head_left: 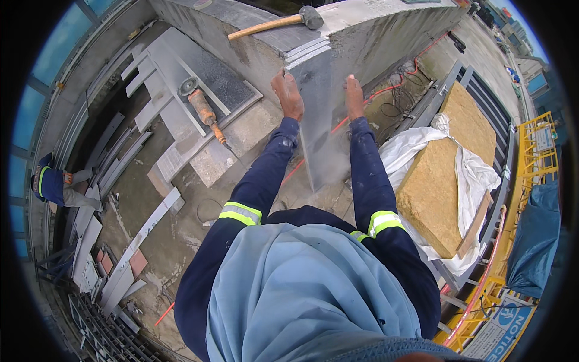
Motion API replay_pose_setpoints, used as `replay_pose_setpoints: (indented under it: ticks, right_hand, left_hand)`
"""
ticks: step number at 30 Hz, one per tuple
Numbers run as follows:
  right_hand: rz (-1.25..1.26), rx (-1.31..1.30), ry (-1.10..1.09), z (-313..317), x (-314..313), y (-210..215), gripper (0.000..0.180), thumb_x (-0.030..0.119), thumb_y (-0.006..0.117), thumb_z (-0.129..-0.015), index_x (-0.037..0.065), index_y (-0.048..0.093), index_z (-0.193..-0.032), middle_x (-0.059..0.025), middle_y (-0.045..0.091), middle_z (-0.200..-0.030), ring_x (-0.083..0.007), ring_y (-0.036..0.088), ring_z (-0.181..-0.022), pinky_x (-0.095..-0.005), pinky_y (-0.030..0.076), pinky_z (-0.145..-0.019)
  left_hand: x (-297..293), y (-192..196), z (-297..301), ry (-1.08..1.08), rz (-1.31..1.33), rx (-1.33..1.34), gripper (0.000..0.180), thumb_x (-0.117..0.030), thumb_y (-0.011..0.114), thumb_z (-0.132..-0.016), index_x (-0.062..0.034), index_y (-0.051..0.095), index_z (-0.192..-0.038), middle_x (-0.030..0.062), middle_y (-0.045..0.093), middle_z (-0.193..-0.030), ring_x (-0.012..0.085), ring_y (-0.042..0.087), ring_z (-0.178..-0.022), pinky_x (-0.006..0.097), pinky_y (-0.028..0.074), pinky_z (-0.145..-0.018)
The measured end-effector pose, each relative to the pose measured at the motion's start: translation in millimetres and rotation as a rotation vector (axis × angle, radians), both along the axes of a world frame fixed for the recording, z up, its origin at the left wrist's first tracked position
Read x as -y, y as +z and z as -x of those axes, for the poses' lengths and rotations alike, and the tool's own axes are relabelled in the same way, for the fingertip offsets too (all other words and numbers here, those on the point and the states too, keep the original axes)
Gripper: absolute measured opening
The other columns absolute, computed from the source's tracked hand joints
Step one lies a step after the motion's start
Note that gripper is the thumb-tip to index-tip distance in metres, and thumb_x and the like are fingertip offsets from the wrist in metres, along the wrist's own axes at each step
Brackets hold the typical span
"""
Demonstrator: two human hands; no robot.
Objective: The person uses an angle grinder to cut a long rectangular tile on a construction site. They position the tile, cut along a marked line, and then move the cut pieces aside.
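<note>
- Through my camera I see an outdoor construction site, below open sky (pixel 528 28).
- It is shown by cut slabs (pixel 161 104), an orange grinder (pixel 202 107), a mallet (pixel 271 26).
- Also insulation boards (pixel 429 193) and yellow metal framework (pixel 533 140).

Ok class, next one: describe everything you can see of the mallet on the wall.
The mallet has a long, light brown handle that looks wooden and a stubby, dark grey head, perhaps rubber. It lies on top of the grey wall, head toward the picture's right, handle slanting down to the left, its end near the wall's edge. It rests beyond the left hand and right hand; neither touches it.
</note>
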State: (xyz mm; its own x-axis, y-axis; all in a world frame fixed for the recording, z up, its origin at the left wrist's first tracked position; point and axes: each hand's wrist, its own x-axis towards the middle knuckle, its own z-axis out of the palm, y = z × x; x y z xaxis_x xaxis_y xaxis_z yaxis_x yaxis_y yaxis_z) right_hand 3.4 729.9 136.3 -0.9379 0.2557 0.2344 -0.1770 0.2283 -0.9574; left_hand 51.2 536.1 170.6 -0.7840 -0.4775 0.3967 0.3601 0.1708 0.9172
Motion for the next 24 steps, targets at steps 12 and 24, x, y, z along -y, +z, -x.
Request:
replay_pose_setpoints:
  ticks: [12, 24]
  right_hand:
    - [0.165, 0.104, 0.042, 59, 63, -6, 0.087, 0.065, 0.027, -0.103, -0.007, 0.033, -0.152, -0.0196, 0.034, -0.159, -0.03, 0.029, -0.149, -0.0358, 0.02, -0.121]
    - [0.146, 0.016, 0.159, 81, 38, -13, 0.078, 0.061, 0.026, -0.105, -0.001, 0.04, -0.151, -0.0115, 0.045, -0.151, -0.023, 0.043, -0.134, -0.0347, 0.026, -0.116]
  left_hand:
    - [-23, -4, 20, 0.12, -0.014, -0.032, 0.073, -0.056, 0.036, -0.104, 0.0024, 0.031, -0.148, 0.0252, 0.034, -0.145, 0.039, 0.028, -0.139, 0.05, 0.019, -0.117]
    - [-8, -16, 37, 0.028, -0.14, -0.21, 0.08, -0.056, 0.039, -0.103, 0.0028, 0.023, -0.154, 0.0278, 0.025, -0.154, 0.0417, 0.021, -0.146, 0.05, 0.015, -0.12]
